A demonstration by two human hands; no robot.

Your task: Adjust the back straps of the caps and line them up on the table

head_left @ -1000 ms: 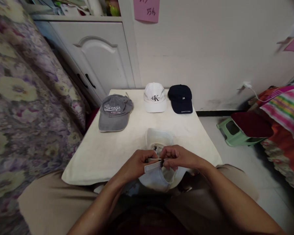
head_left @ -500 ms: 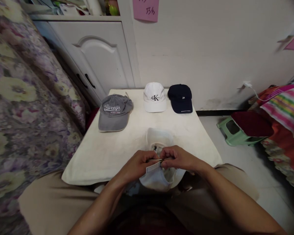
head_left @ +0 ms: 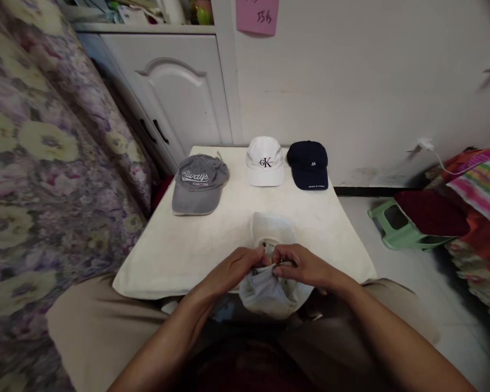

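Note:
A pale cap (head_left: 269, 291) lies upside down at the near edge of the cream table (head_left: 179, 250), its brim pointing away from me. My left hand (head_left: 239, 268) and my right hand (head_left: 300, 265) meet over its back opening. Both pinch the cap's rear strap between thumb and fingers, so both are closed on it. The strap itself is mostly hidden under my fingers. Farther back on the table lie a grey cap (head_left: 198, 182), a white cap (head_left: 264, 160) with a black logo, and a navy cap (head_left: 309, 164).
A flowered sofa cover (head_left: 36, 163) rises on the left. A white cabinet door (head_left: 175, 92) stands behind the table. A green stool (head_left: 396, 226) with a dark red cushion and striped bedding (head_left: 482, 190) sit to the right on the floor.
My hands have drawn closer together on the strap, and its loose white end, which stuck out by my left thumb, is now tucked out of sight. My view shifted slightly left.

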